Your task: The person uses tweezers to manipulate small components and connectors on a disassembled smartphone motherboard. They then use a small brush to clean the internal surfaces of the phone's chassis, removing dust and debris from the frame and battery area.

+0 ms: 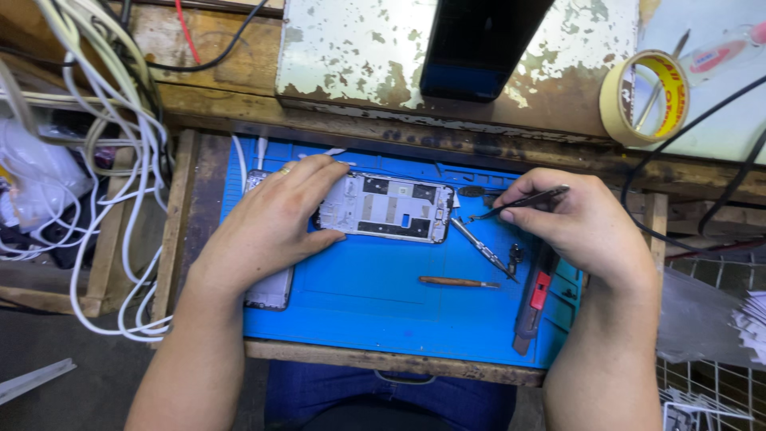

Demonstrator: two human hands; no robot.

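One wide blue work mat (375,295) covers the wooden bench and bears everything in hand. On it lies an opened phone frame (388,207), flat, its inner side up. The left hand (271,219) rests over the frame's left end, fingers spread and pressing it down, with a second flat device (270,291) partly under the palm. The right hand (586,223), just right of the frame, has its fingers pinched together on black tweezers (523,201), whose tips point toward the frame's right edge. Below lie a metal screwdriver (483,247) and a small wooden-handled tool (459,282).
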